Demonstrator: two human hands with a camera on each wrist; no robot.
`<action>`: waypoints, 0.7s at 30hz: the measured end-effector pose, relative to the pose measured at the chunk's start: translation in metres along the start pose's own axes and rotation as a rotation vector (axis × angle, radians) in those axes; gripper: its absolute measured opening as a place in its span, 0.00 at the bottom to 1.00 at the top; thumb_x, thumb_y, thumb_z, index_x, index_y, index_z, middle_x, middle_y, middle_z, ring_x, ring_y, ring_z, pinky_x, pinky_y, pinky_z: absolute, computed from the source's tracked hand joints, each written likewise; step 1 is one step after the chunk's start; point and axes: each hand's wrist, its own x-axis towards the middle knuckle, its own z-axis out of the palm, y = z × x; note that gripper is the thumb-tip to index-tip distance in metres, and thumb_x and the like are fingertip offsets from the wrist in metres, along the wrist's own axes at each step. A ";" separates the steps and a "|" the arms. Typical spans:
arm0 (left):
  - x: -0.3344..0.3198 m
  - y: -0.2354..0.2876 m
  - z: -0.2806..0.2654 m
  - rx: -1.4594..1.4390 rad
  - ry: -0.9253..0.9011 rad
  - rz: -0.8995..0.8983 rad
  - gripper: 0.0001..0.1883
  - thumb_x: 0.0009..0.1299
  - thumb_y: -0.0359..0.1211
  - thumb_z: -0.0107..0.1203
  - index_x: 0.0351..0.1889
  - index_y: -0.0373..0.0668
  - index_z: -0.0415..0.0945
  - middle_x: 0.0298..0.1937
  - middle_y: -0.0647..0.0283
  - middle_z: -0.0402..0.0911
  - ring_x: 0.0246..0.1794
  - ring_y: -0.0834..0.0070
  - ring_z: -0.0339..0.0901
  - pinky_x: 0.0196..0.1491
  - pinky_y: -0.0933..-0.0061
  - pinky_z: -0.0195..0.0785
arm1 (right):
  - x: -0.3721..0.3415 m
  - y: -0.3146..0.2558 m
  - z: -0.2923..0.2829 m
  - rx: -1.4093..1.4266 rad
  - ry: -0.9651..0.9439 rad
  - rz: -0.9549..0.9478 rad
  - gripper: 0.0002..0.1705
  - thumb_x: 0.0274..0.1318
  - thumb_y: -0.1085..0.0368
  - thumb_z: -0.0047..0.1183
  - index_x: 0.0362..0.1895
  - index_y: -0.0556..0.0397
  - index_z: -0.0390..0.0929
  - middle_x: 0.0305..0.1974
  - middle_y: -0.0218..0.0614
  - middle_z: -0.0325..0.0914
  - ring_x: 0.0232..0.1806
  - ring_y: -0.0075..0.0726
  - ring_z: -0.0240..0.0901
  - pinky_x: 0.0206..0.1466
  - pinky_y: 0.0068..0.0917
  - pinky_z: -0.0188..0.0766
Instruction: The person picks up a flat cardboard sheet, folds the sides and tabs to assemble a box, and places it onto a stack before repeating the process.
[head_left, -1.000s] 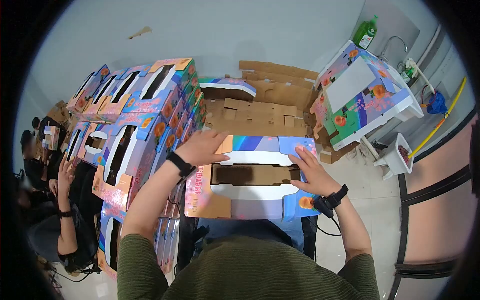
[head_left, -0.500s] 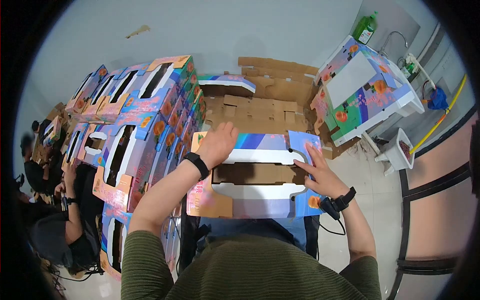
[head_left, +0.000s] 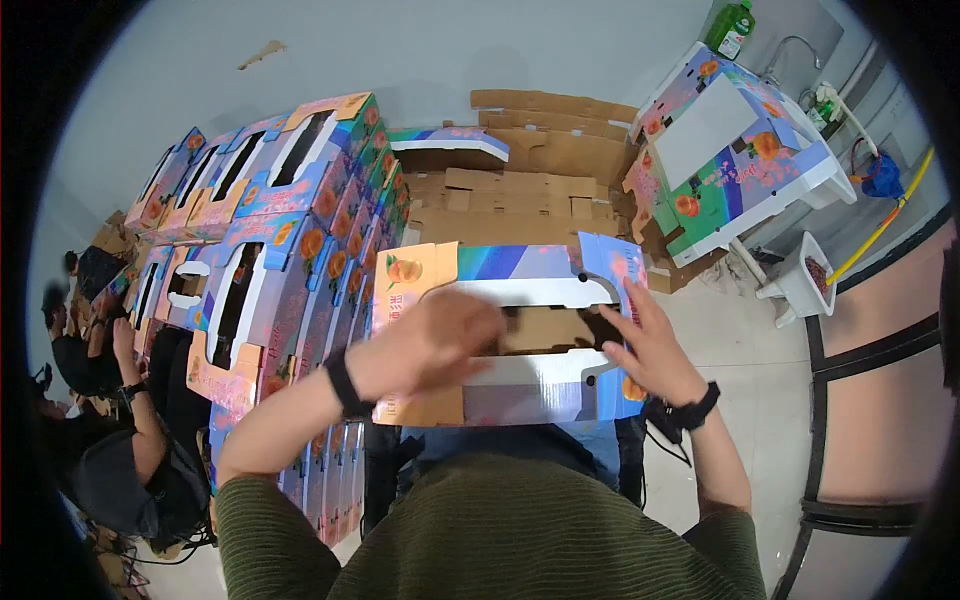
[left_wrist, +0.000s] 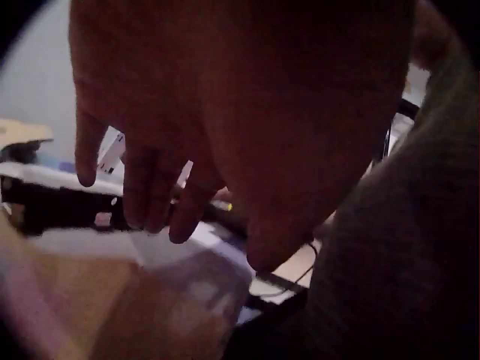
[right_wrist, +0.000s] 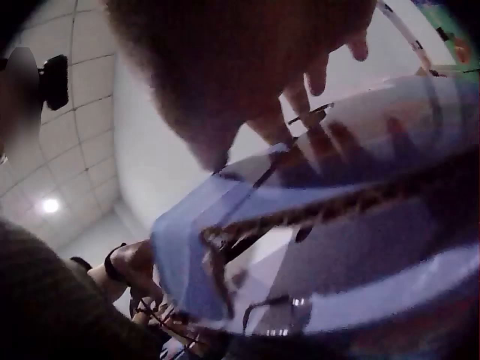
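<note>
A printed carton point(head_left: 530, 400) with a long handle slot in its top lies before the person's lap. Above the left part of its top is the left hand point(head_left: 435, 340), blurred, over the slot's left end; in the left wrist view the fingers of the left hand point(left_wrist: 172, 150) hang down and grip nothing. Spread fingers of the right hand point(head_left: 655, 350) rest on the blue flap point(head_left: 605, 255) at the carton's right end. The right wrist view has the right hand point(right_wrist: 247, 67) above the blue-edged top, its fingertips at the surface.
Stacked printed cartons point(head_left: 290, 250) stand at the left, with people point(head_left: 120, 460) beyond them. Brown cardboard point(head_left: 500, 205) lies behind the carton. At the right are a carton-covered sink point(head_left: 720, 160), a green bottle point(head_left: 730, 30) and a white bin point(head_left: 800, 280).
The left hand has moved from the carton's back left edge toward the person and over the slot. At the right end the blue flap has spread flatter; the right hand stays near it.
</note>
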 end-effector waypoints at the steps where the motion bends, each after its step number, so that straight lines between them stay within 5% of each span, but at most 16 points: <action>1: -0.011 0.014 0.008 0.056 -0.203 0.030 0.27 0.65 0.44 0.67 0.56 0.42 0.72 0.51 0.56 0.76 0.61 0.58 0.74 0.63 0.56 0.67 | -0.007 -0.014 -0.006 -0.027 0.002 0.010 0.32 0.63 0.58 0.58 0.72 0.38 0.71 0.81 0.50 0.47 0.83 0.61 0.42 0.81 0.61 0.44; 2: -0.023 0.024 0.016 0.056 -0.233 0.039 0.27 0.64 0.46 0.68 0.55 0.43 0.73 0.50 0.57 0.76 0.60 0.59 0.74 0.63 0.56 0.67 | -0.015 -0.025 -0.011 -0.111 -0.054 -0.005 0.35 0.62 0.48 0.61 0.72 0.41 0.71 0.79 0.46 0.52 0.82 0.58 0.46 0.79 0.66 0.44; 6: -0.046 0.038 0.028 0.155 -0.281 0.022 0.27 0.59 0.51 0.69 0.48 0.44 0.74 0.47 0.59 0.75 0.55 0.61 0.76 0.59 0.59 0.70 | -0.030 -0.056 -0.017 0.060 -0.225 -0.126 0.54 0.49 0.37 0.69 0.75 0.45 0.64 0.75 0.41 0.62 0.79 0.50 0.53 0.80 0.67 0.42; 9: -0.048 0.039 0.031 0.186 -0.325 -0.064 0.26 0.61 0.53 0.68 0.44 0.44 0.75 0.46 0.60 0.75 0.52 0.63 0.78 0.55 0.61 0.72 | -0.034 -0.061 -0.003 -0.025 -0.244 -0.144 0.57 0.45 0.37 0.70 0.76 0.44 0.63 0.74 0.41 0.62 0.78 0.49 0.56 0.81 0.66 0.40; 21: -0.061 0.021 0.043 -0.208 -0.263 0.051 0.11 0.63 0.38 0.67 0.34 0.45 0.76 0.41 0.61 0.75 0.45 0.59 0.76 0.50 0.58 0.71 | -0.034 -0.057 0.002 -0.125 -0.228 -0.131 0.45 0.48 0.40 0.69 0.69 0.41 0.70 0.75 0.43 0.61 0.75 0.47 0.61 0.81 0.61 0.44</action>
